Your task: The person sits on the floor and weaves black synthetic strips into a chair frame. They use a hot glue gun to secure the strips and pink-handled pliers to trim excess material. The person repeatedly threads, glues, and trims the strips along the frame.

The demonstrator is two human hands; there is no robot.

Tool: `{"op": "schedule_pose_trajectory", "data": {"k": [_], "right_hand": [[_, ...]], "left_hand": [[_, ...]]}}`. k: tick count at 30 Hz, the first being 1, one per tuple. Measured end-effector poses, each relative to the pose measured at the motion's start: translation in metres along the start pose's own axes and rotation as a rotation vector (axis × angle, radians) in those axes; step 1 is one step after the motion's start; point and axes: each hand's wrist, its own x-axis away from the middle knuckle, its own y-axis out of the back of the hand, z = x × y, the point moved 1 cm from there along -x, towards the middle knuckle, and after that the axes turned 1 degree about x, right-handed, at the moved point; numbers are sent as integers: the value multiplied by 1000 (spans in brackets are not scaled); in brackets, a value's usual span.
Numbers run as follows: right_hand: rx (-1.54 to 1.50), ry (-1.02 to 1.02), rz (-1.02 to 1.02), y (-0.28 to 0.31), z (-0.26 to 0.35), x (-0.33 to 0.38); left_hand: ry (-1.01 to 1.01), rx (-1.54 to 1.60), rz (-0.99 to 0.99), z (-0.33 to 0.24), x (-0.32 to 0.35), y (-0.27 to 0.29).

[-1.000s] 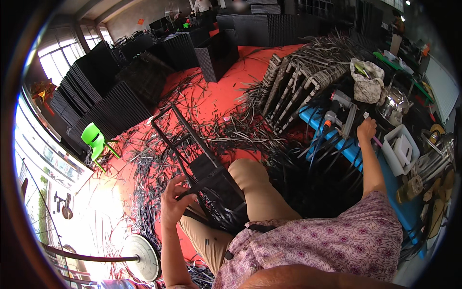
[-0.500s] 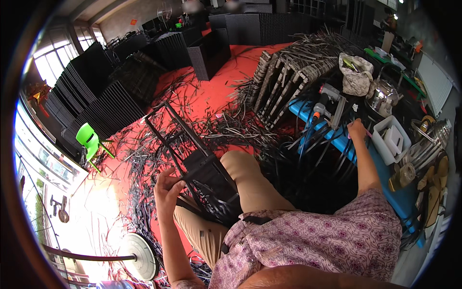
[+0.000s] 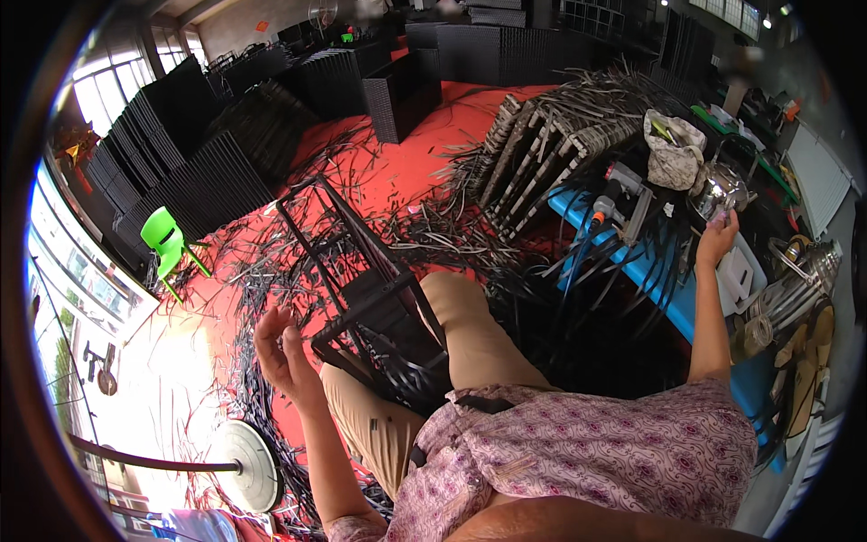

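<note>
A black frame (image 3: 366, 289), partly woven with dark flat strips, stands tilted between my knees. My left hand (image 3: 287, 354) is raised just left of its near corner, fingers apart and nothing in them. At the right, my right hand (image 3: 715, 242) reaches over the blue bench (image 3: 679, 298), beside a shiny metal kettle (image 3: 722, 188). Its fingers are pinched together; what they hold, if anything, is too small to make out. A white plastic box (image 3: 742, 271) lies partly behind that hand. On the bench to the left rests a nail gun (image 3: 616, 194) with a grey-orange hose fitting.
Black strips (image 3: 433, 230) litter the red floor (image 3: 411, 135). Beyond the bench stand several woven frames (image 3: 533, 167) and a whitish bag (image 3: 675, 149). A green chair (image 3: 167, 239), a round weight plate (image 3: 248, 465) and stacked black panels (image 3: 194, 167) are on the left.
My left hand has come off the frame and moved left, its fingers opening. My right hand has moved farther right and up, from the bench edge to the kettle.
</note>
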Motion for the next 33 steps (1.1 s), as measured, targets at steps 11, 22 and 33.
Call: {"op": "schedule_pose_trajectory", "data": {"k": [11, 22, 33], "right_hand": [[-1243, -477, 1555, 45, 332, 242], [-1360, -546, 1893, 64, 385, 355], [-1450, -378, 2138, 67, 357, 362]], "left_hand": [[102, 353, 446, -92, 55, -124], [432, 565, 358, -71, 59, -95], [123, 475, 479, -84, 58, -96]]}}
